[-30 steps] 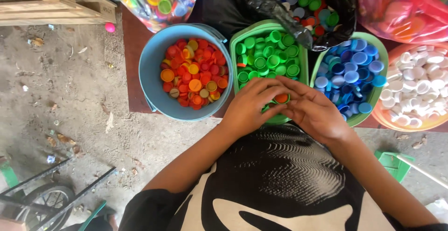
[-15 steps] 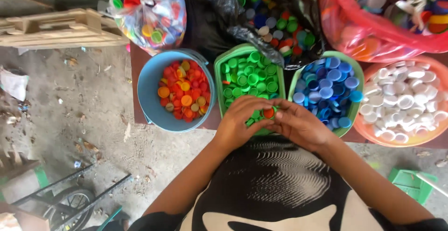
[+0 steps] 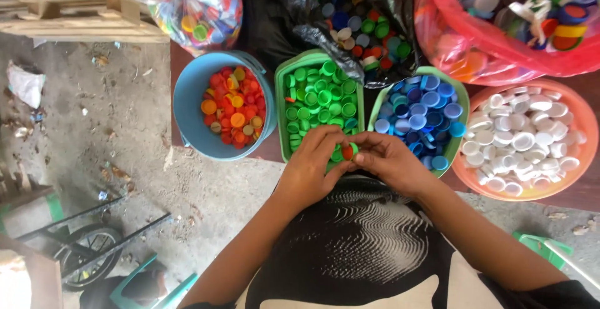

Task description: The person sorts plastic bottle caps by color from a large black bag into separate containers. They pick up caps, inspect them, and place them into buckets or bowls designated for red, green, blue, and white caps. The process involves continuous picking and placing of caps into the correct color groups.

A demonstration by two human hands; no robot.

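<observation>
Centre frame: left hand (image 3: 312, 162) and right hand (image 3: 390, 162) pinch a small cap (image 3: 347, 151), probably orange-green, over the green tub (image 3: 282, 106). Both grips nearly closed on it. Cap likely light, stiff, slick; hold by rim.

View: a single head camera, worn by the person.
Facing: steeply down over the chest, onto the table's near edge (image 3: 275, 154).
Nearness: close; both hands meet mid-picture.
Reach: table across the top, dirt floor (image 3: 119, 134) on the left.
Shared: no second view.
</observation>
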